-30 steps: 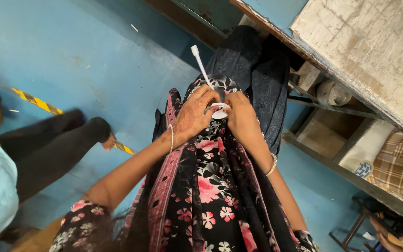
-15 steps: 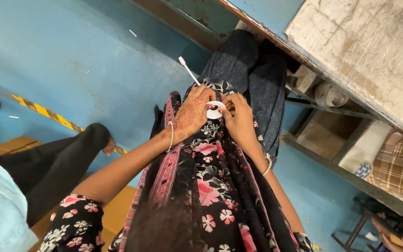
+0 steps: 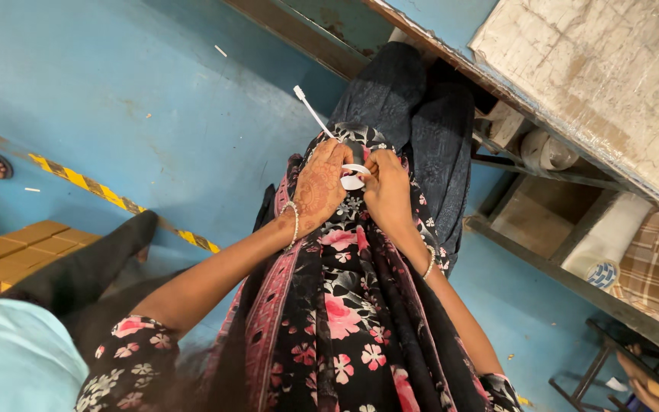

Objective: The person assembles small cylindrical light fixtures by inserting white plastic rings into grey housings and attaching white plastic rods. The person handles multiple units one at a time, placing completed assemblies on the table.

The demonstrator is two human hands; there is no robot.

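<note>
Blue floor lies below while your left hand [image 3: 322, 187] and right hand [image 3: 385, 191] pinch the white plug [image 3: 354, 177], its cable [image 3: 313, 111] pointing up-left.

We stood in a workshop.
We saw a painted blue floor [image 3: 101, 84], hazard tape [image 3: 108, 194], a worn workbench [image 3: 604, 76], stacked cardboard boxes [image 3: 9, 255].

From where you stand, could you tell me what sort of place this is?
Probably a workshop or small factory: a blue painted floor with striped hazard tape, a worn workbench, and stacked cardboard boxes.
</note>
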